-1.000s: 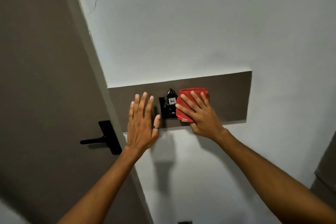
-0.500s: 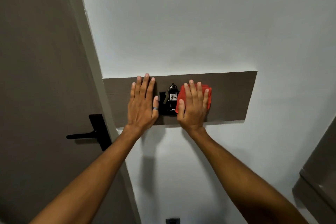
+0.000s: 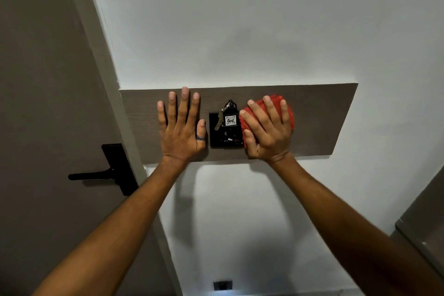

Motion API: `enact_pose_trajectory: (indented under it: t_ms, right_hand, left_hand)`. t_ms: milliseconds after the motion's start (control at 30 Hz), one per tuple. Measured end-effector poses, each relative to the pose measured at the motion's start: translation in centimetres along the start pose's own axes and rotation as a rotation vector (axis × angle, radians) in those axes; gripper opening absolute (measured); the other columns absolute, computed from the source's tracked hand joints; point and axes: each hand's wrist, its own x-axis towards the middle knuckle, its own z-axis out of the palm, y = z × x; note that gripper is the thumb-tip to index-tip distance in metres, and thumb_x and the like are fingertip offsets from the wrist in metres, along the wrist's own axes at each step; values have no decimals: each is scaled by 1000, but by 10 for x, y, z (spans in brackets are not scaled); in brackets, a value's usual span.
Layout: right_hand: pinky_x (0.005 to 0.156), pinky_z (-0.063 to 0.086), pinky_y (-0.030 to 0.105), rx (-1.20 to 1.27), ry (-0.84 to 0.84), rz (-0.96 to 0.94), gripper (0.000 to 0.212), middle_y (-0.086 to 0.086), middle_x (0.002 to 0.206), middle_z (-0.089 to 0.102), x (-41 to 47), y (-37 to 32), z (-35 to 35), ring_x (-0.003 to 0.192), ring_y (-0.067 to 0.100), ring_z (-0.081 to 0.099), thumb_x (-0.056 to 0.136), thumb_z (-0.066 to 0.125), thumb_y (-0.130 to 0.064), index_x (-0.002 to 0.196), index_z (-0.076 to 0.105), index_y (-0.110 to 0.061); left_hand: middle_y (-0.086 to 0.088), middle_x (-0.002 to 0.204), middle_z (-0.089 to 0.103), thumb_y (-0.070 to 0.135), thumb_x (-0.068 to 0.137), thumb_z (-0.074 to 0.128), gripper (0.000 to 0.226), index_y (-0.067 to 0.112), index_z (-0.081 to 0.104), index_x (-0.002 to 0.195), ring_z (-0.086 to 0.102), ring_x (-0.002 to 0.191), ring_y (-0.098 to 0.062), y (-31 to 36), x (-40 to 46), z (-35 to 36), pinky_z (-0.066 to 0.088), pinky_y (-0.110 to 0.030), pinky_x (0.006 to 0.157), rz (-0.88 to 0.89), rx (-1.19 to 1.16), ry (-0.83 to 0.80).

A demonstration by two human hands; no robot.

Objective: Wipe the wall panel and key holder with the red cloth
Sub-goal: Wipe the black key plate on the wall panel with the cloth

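Observation:
A long brown wall panel point(image 3: 319, 120) is fixed across the white wall. At its middle sits a black key holder point(image 3: 217, 138) with a key bunch and a white "406" tag point(image 3: 230, 119) in it. My right hand point(image 3: 266, 132) presses the folded red cloth point(image 3: 289, 115) flat on the panel, just right of the key holder, touching its edge. My left hand point(image 3: 181, 127) lies flat on the panel left of the holder, fingers spread, a ring on the thumb, holding nothing.
A grey-brown door point(image 3: 48, 103) with a black lever handle point(image 3: 103, 174) stands at the left. A dark socket point(image 3: 223, 285) is low on the wall. A grey cabinet edge point(image 3: 425, 230) juts in at the lower right.
My left hand slid up from the panel's lower edge to lie fully on it. My right hand turned upright on the cloth and stays beside the key holder.

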Motion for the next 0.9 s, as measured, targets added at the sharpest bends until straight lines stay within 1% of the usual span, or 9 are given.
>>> enact_pose_trajectory:
  t_ms: [133, 300, 400, 433, 533, 667, 767, 800, 900]
  right_hand:
    - [132, 18, 56, -32, 98, 427, 43, 8, 149, 63, -3, -61, 14, 151, 35, 42, 105, 44, -34, 140, 65, -21]
    - [130, 24, 56, -56, 50, 207, 43, 11, 146, 64, -11, -28, 2, 146, 37, 47, 106, 42, -36, 140, 63, -20]
    - [131, 23, 54, -76, 154, 667, 44, 9, 152, 60, 2, -74, 14, 151, 35, 43, 109, 38, -36, 143, 61, -21]
    - [131, 21, 54, -44, 146, 666, 45, 8, 153, 59, 3, -82, 12, 152, 35, 42, 109, 37, -38, 145, 60, -22]
    - [132, 20, 53, -15, 25, 251, 46, 8, 152, 60, -10, -36, 0, 151, 35, 42, 108, 38, -38, 147, 58, -25]
    - [133, 17, 53, -83, 112, 587, 48, 6, 155, 56, 5, -43, 4, 155, 33, 39, 108, 33, -39, 145, 61, -24]
    - [130, 22, 56, 33, 0, 103, 49, 6, 154, 58, -5, -25, -2, 152, 33, 42, 108, 34, -37, 147, 60, -23]
    - [130, 23, 56, 23, -9, 88, 49, 6, 153, 59, -3, -16, -3, 151, 33, 44, 107, 34, -36, 146, 61, -24]
    - [132, 20, 54, -68, 74, 518, 49, 5, 154, 58, 8, -49, 4, 153, 33, 41, 108, 31, -37, 146, 60, -24]
  left_hand:
    - [-10, 164, 19, 38, 105, 34, 62, 16, 19, 160, -8, 158, -23, -2, -1, 4, 2, -51, 128, 5, 12, 12]
    - [-7, 168, 11, 37, 105, 34, 62, 16, 19, 161, -6, 158, -24, -3, -3, 4, 4, -52, 128, 5, 7, 17]
    - [-7, 168, 12, 36, 104, 34, 61, 16, 20, 160, -5, 158, -24, 2, 0, 2, 6, -53, 127, -22, -6, 24]
    - [-8, 167, 18, 36, 104, 35, 61, 15, 22, 160, -5, 158, -23, 4, 0, 2, 5, -53, 127, -45, -9, 29]
    - [-11, 164, 28, 37, 104, 35, 61, 15, 22, 160, -2, 159, -24, 9, -3, 4, 7, -53, 127, -73, -2, 45]
    - [-14, 164, 29, 35, 103, 32, 64, 14, 17, 161, -3, 159, -25, 11, 3, 10, 6, -52, 128, -72, 13, 74]
    - [-17, 163, 32, 34, 104, 31, 63, 12, 16, 161, -5, 159, -24, 12, -3, 9, 2, -51, 128, -81, 10, 60]
    - [-17, 162, 33, 34, 104, 31, 63, 11, 17, 161, -5, 159, -24, 10, -4, 7, 2, -50, 129, -85, 18, 60]
    - [-18, 162, 33, 34, 104, 31, 62, 10, 19, 160, -5, 158, -23, 13, -1, 11, 2, -50, 129, -91, -3, 65]
